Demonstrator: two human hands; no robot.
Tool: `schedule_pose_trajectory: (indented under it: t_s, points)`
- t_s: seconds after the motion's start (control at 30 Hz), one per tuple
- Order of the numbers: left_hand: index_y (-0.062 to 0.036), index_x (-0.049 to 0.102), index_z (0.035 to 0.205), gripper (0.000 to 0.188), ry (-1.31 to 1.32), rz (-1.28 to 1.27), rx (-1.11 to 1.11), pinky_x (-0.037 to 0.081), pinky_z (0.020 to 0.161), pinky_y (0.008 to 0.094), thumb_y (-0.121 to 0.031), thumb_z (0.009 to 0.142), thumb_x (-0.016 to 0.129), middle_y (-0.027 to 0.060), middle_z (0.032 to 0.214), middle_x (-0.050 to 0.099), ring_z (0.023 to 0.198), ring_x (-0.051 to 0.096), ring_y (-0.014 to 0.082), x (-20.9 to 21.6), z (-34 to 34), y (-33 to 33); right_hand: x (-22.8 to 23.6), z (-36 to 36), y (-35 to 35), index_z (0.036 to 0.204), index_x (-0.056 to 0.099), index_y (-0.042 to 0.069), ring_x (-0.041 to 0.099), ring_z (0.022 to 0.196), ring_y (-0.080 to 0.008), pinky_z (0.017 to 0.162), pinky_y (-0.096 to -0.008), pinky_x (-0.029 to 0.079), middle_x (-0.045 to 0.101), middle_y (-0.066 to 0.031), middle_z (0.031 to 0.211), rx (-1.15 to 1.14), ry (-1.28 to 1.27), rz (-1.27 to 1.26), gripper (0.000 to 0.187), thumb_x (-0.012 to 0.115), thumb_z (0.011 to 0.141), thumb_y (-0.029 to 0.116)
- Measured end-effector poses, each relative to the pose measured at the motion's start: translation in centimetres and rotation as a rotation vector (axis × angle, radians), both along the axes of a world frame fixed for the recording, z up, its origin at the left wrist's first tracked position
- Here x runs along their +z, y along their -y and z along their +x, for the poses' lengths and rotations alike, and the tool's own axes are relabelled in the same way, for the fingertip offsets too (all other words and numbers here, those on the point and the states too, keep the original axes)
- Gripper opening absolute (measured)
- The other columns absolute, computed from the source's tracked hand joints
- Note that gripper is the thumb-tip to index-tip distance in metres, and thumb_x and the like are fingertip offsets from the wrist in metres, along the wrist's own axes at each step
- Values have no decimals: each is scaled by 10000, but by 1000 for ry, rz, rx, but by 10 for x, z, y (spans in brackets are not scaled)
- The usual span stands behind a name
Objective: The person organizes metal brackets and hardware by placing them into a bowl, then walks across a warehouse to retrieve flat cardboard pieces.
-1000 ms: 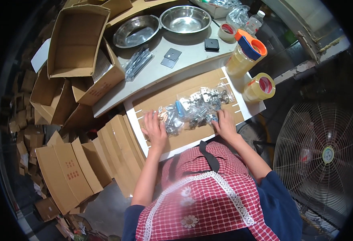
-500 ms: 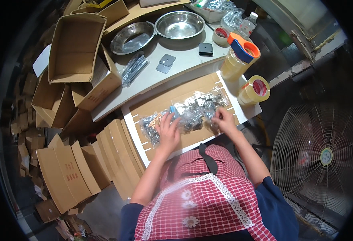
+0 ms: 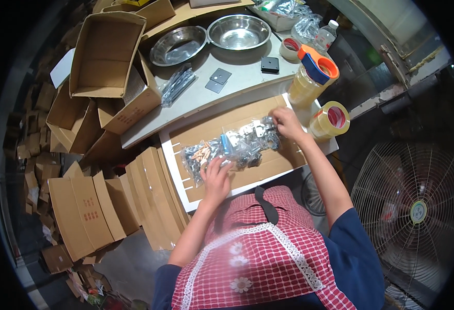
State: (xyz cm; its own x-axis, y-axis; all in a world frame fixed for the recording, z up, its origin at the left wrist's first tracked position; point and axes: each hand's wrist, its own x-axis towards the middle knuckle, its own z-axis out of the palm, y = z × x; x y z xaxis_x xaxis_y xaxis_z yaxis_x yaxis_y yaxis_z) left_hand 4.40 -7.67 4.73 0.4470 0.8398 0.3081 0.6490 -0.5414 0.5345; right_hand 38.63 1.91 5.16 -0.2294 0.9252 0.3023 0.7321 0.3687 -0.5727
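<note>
The left hand (image 3: 216, 181) is resting at about seven o'clock on a clear plastic bag (image 3: 243, 151), its fingers loosely spread, not clasping. The right hand (image 3: 290, 125) is bunching its fingers together at the bag's two o'clock end; whether film is sitting between them, I cannot tell.

The bag is lying lengthwise from eight to two o'clock on brown cardboard (image 3: 203, 126), which a white frame (image 3: 173, 161) is bordering. One bag or several joined, the film is not showing clearly.

Inside, tan pegs (image 3: 202, 154) are gathering at nine o'clock, a blue piece (image 3: 224, 144) is lying mid-length, and pale, flat-faced metal fittings (image 3: 246, 132) are glinting toward one o'clock. It is probably feeling limp, slick and fairly weighty, with hard lumps shifting inside; both ends are likely offering the surest hold.

Farther out, glossy tape (image 3: 330, 121) is standing between two and three o'clock, and a smooth steel bowl (image 3: 239, 37) is shining at twelve.
</note>
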Motion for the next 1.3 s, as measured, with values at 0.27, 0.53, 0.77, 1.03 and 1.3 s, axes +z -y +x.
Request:
schedule_pose_trajectory:
  t_s: [0.27, 0.53, 0.77, 1.03, 1.3]
  points:
    - [-113, 666, 1148, 376, -12, 26, -18, 243, 1065, 451, -16, 792, 596, 100, 1200, 609, 1255, 504, 263, -5, -20, 7, -9, -9, 36, 763, 564, 7, 615, 871, -277, 736, -345, 488, 665, -128, 1022, -287, -306, 47, 86, 509, 700, -13]
    - [-99, 663, 1126, 342, 48, 6, -35, 273, 1061, 455, 13, 809, 604, 82, 1250, 605, 1216, 524, 272, 4, 0, -1, -35, -35, 81, 820, 533, -5, 569, 765, -372, 703, -437, 471, 577, -183, 776, -328, -72, -80, 281, 742, 781, 178]
    - [-73, 633, 1181, 312, 295, -202, -81, 470, 902, 394, -82, 869, 640, 130, 1122, 646, 1030, 628, 255, 27, 22, -13, 1, -58, 97, 804, 521, 75, 465, 623, -26, 558, -194, 376, 515, 56, 686, -289, -985, -541, 203, 720, 840, 99]
    - [-24, 587, 1147, 220, 783, -1277, 11, 564, 627, 228, -112, 948, 617, 56, 932, 682, 753, 669, 108, 40, 55, -16, 31, -95, 121, 1053, 562, 52, 563, 768, -47, 678, -190, 457, 584, 26, 882, -81, -1102, -780, 248, 711, 855, 51]
    - [9, 593, 1136, 196, 810, -1152, 130, 555, 762, 264, -37, 951, 553, 84, 982, 697, 834, 660, 131, 18, 39, -17, -6, -32, 104, 1023, 639, 70, 614, 841, -130, 754, -268, 494, 654, -1, 914, -206, -754, -535, 270, 674, 770, -19]
